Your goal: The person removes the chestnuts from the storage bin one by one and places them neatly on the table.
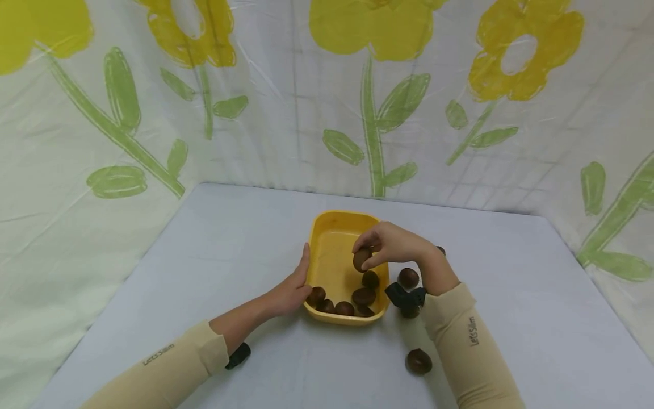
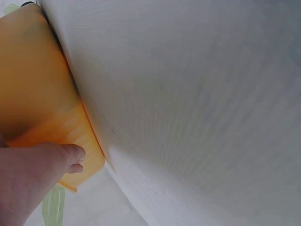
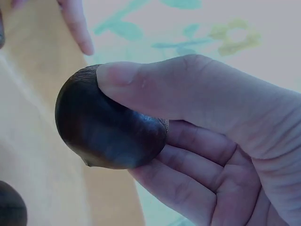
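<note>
A yellow plastic tray (image 1: 332, 218) stands on the white-covered table, with several brown chestnuts (image 1: 364, 296) along its near and right sides. My left hand (image 1: 291, 288) lies against the tray's left wall, its fingers stretched along the outside. The left wrist view shows these fingers (image 2: 73, 153) touching the orange-looking wall. Over the right part of the tray, my right hand (image 1: 390, 244) pinches one dark chestnut (image 3: 110, 122) between thumb and fingers. In the head view that held chestnut (image 1: 361, 259) is above the tray floor.
Several loose chestnuts (image 1: 419, 361) lie on the table to the right of the tray, one partly behind the right wrist. Dark wrist cameras (image 1: 406, 295) sit at both cuffs. A hanging cloth (image 1: 265, 113) with painted yellow flowers borders the table's far edge.
</note>
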Tool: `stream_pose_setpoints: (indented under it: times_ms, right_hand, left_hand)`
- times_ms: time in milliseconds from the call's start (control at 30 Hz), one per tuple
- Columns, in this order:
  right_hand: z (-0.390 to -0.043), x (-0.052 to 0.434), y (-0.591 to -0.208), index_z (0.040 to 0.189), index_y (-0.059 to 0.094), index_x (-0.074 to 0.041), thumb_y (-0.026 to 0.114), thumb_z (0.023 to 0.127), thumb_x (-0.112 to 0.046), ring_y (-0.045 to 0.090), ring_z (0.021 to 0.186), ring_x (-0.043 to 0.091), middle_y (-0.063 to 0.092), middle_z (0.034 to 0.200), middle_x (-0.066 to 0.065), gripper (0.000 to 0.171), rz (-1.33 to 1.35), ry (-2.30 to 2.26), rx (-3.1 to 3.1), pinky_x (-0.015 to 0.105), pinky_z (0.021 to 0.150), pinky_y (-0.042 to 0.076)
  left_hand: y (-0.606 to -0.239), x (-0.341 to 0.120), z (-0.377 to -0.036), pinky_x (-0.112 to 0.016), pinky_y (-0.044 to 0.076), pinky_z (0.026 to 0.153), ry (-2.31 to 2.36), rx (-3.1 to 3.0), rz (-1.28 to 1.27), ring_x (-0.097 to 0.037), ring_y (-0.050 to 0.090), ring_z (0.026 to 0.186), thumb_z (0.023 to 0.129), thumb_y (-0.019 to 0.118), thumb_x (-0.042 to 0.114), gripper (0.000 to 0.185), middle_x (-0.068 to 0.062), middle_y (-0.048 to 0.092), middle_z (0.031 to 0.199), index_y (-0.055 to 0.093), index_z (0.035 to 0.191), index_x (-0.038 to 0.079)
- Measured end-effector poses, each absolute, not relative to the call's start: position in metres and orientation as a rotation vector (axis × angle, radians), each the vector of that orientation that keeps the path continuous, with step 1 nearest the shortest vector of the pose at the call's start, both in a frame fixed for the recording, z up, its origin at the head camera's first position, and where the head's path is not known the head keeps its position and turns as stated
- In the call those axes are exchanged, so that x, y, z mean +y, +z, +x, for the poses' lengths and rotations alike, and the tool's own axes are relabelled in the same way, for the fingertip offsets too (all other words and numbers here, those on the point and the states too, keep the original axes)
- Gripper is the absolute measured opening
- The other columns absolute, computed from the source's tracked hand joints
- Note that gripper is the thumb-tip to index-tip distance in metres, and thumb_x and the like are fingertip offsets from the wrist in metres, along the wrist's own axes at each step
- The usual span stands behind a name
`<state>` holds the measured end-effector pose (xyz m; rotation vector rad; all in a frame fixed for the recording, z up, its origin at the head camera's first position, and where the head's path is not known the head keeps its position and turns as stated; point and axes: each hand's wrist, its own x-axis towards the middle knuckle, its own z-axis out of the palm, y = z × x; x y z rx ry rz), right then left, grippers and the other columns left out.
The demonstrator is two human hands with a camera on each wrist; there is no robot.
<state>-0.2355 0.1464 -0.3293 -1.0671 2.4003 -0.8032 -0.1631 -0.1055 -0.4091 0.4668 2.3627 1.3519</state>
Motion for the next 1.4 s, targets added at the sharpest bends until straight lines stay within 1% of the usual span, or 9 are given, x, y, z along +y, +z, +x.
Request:
stream_pose_setpoints:
  times_ms: [267,433,500,600,833,967,1033,1233,1400]
  right_hand:
    - [-0.236,0.167,-0.331,0.108,0.067,-0.005,0.072,0.078,-0.013,0.064,0.092,0.014,0.069,0.104,0.005,0.031,-0.983,-0.995,2.379,0.033,0.089,0.051]
    - [-0.233,0.186,-0.332,0.112,0.065,-0.002,0.071,0.078,-0.011,0.065,0.095,0.018,0.066,0.11,0.014,0.035,-0.881,-1.16,2.346,0.03,0.083,0.053]
    - [-0.232,0.194,-0.332,0.113,0.064,-0.002,0.072,0.078,-0.011,0.066,0.095,0.017,0.066,0.111,0.015,0.037,-0.861,-1.196,2.359,0.028,0.08,0.054]
    - [-0.229,0.206,-0.334,0.113,0.065,-0.002,0.072,0.078,-0.013,0.066,0.095,0.013,0.066,0.112,0.015,0.038,-0.853,-1.235,2.4,0.026,0.082,0.053]
    - [-0.222,0.229,-0.34,0.11,0.067,-0.008,0.075,0.076,-0.019,0.065,0.095,0.005,0.065,0.115,0.015,0.037,-0.777,-1.301,2.517,0.023,0.079,0.052]
    - [-0.219,0.241,-0.342,0.112,0.065,0.0,0.074,0.077,-0.015,0.064,0.096,0.002,0.063,0.117,0.017,0.039,-0.762,-1.36,2.523,0.021,0.077,0.051]
    - [-0.216,0.247,-0.343,0.112,0.064,0.002,0.073,0.077,-0.014,0.064,0.096,0.001,0.065,0.115,0.012,0.039,-0.743,-1.397,2.525,0.021,0.076,0.052]
    - [-0.208,0.266,-0.35,0.115,0.061,0.003,0.072,0.079,-0.013,0.065,0.094,0.0,0.066,0.104,-0.016,0.041,-0.658,-1.488,2.524,0.02,0.077,0.053]
    - [-0.202,0.283,-0.36,0.115,0.06,0.005,0.07,0.08,-0.009,0.063,0.097,-0.003,0.065,0.105,-0.019,0.04,-0.613,-1.573,2.523,0.018,0.077,0.052]
  left_hand:
    - [-0.409,-0.105,-0.163,-0.044,0.002,0.116,1.377,2.338,0.47,-0.019,-0.01,0.144,0.085,0.036,-0.001,0.086,-0.005,-0.018,0.156,-0.024,0.145,0.012]
    - [-0.41,-0.105,-0.164,-0.045,0.001,0.116,1.377,2.341,0.483,-0.02,-0.01,0.144,0.085,0.035,-0.002,0.085,-0.008,-0.017,0.156,-0.024,0.145,0.011]
    - [-0.411,-0.105,-0.164,-0.045,0.001,0.116,1.375,2.347,0.49,-0.021,-0.01,0.144,0.085,0.034,-0.002,0.085,-0.009,-0.017,0.156,-0.024,0.145,0.01]
    - [-0.411,-0.105,-0.164,-0.044,0.001,0.116,1.372,2.345,0.493,-0.021,-0.01,0.144,0.085,0.034,-0.002,0.085,-0.009,-0.017,0.156,-0.025,0.145,0.011]
    - [-0.41,-0.105,-0.165,-0.045,0.001,0.116,1.37,2.347,0.511,-0.022,-0.01,0.144,0.084,0.034,-0.002,0.085,-0.01,-0.019,0.155,-0.025,0.144,0.009]
    - [-0.409,-0.105,-0.164,-0.043,0.0,0.116,1.373,2.338,0.492,-0.019,-0.011,0.143,0.085,0.035,-0.002,0.086,-0.007,-0.019,0.155,-0.025,0.144,0.011]
    - [-0.409,-0.105,-0.164,-0.044,0.0,0.116,1.376,2.341,0.491,-0.02,-0.011,0.144,0.084,0.035,-0.002,0.086,-0.008,-0.019,0.155,-0.025,0.144,0.011]
    - [-0.409,-0.105,-0.164,-0.044,0.001,0.116,1.376,2.349,0.486,-0.021,-0.01,0.144,0.083,0.035,-0.002,0.087,-0.009,-0.018,0.156,-0.024,0.145,0.01]
    - [-0.409,-0.105,-0.164,-0.044,0.001,0.116,1.368,2.354,0.482,-0.02,-0.01,0.144,0.083,0.035,-0.002,0.087,-0.009,-0.017,0.156,-0.024,0.145,0.01]
